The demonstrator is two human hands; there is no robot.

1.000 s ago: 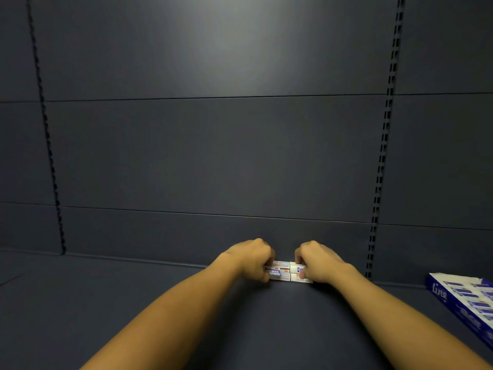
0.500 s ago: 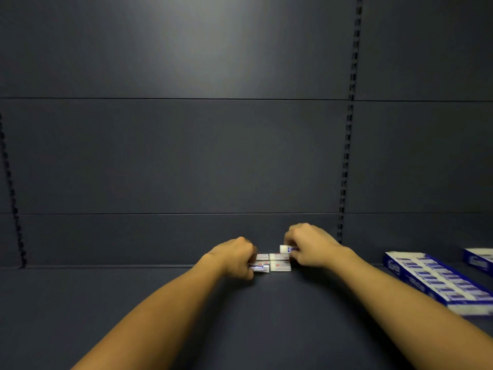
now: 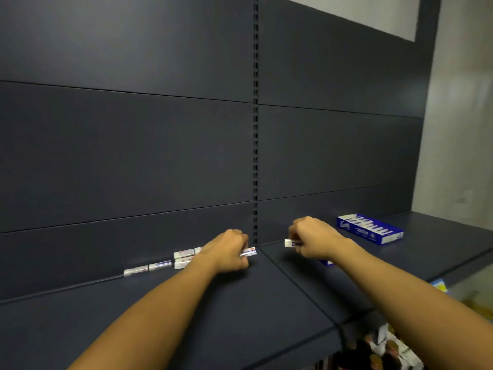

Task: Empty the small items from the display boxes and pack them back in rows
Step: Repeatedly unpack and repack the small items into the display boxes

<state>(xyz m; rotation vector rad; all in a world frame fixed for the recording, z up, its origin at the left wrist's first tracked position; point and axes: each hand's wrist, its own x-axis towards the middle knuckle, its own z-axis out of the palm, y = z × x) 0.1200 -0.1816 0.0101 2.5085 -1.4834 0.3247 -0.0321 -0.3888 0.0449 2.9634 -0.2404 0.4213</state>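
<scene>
Several small white erasers (image 3: 160, 264) lie in rows on the dark shelf (image 3: 186, 316) against the back panel. My left hand (image 3: 229, 249) is curled over the right end of that group and pinches one eraser (image 3: 249, 252) that sticks out past its knuckles. To the right, my right hand (image 3: 312, 240) pinches a single white eraser (image 3: 288, 243), held just above the shelf. A blue and white display box (image 3: 369, 228) with rows of erasers lies behind my right wrist. A blue corner (image 3: 327, 262) shows under that wrist.
A slotted upright (image 3: 255, 129) runs down the back panel between my hands. A seam (image 3: 293, 284) splits the shelf in two. A pale wall (image 3: 458, 129) ends the shelf on the right. Packaged goods (image 3: 386, 351) sit on a lower level at bottom right.
The view has swung right. My hands have parted: the right hand lifted one eraser away from the group to the right, while the left stayed at the group.
</scene>
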